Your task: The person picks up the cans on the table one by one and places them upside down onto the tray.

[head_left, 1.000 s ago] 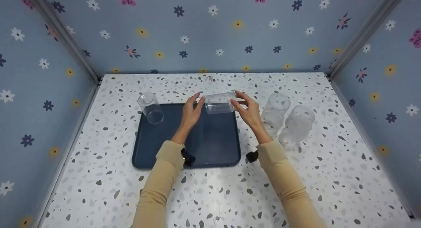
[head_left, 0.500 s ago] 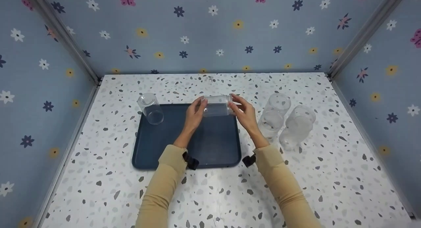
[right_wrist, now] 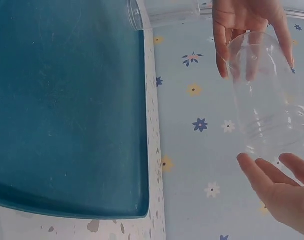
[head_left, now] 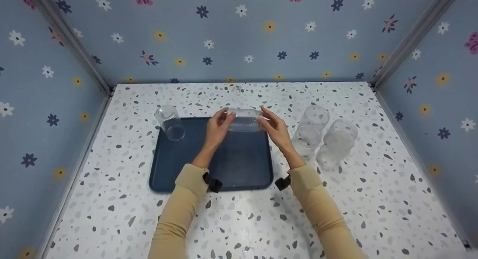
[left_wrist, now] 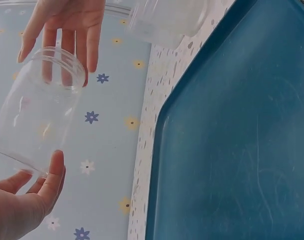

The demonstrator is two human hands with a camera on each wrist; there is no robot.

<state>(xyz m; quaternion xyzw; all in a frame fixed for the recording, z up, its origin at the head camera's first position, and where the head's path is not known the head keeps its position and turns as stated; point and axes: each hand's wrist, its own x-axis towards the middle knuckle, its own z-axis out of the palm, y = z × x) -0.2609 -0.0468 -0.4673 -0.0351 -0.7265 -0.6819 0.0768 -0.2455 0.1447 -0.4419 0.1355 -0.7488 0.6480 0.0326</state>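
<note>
A clear jar (head_left: 243,121) lies sideways in the air above the far edge of the dark blue tray (head_left: 239,162), held between both hands. My left hand (head_left: 216,132) grips its base end, thumb on the near side. At the opposite end, my right hand (head_left: 277,134) holds the jar around its ridged neck. The left wrist view shows the jar's open mouth (left_wrist: 59,60) facing the right hand's palm. Another clear jar (head_left: 170,122) stands at the tray's far left corner; which way up it is, I cannot tell.
To the right of the tray, two more clear jars, one (head_left: 310,130) farther back and one (head_left: 337,143) nearer, stand on the speckled white tabletop (head_left: 373,199). Blue flowered panels (head_left: 239,35) close off the back and both sides.
The left hand has come onto the base of the jar, which only the right hand clearly held at first. Jar and right hand have shifted slightly left, and the jar lies more level.
</note>
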